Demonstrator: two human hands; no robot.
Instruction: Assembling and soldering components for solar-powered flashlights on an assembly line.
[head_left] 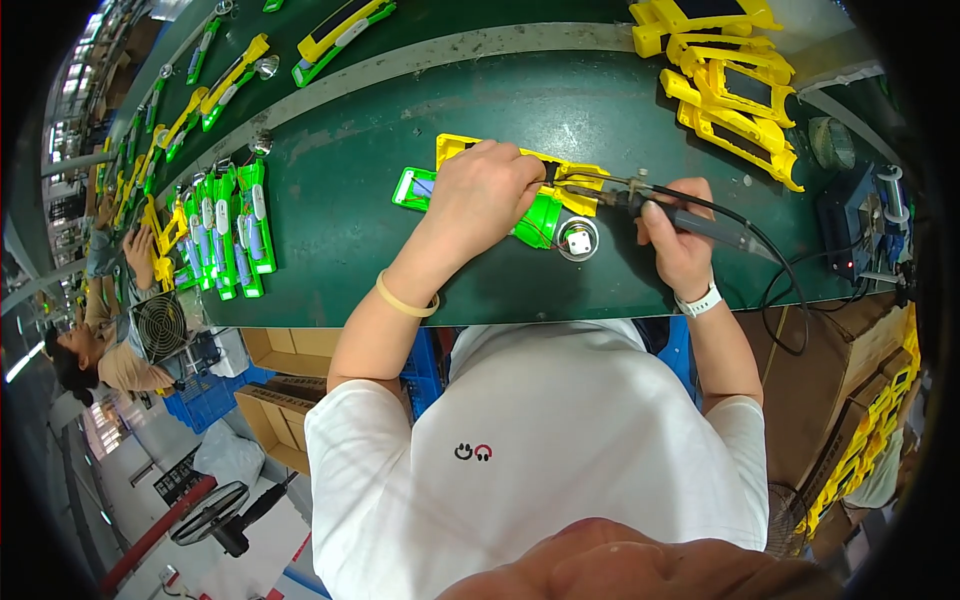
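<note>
Fingers of the right hand (682, 245) close around a soldering iron (722, 232); left hand (482, 195) fingers curl over the yellow casing (585, 178), grip hidden, can't tell. Casing and green battery holder (540, 222) sit upper centre on the desk (345, 215). Likely soldering; next move needs steady tip contact.

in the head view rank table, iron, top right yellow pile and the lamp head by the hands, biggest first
1. table
2. yellow pile
3. iron, partly hidden by fingers
4. lamp head
</note>
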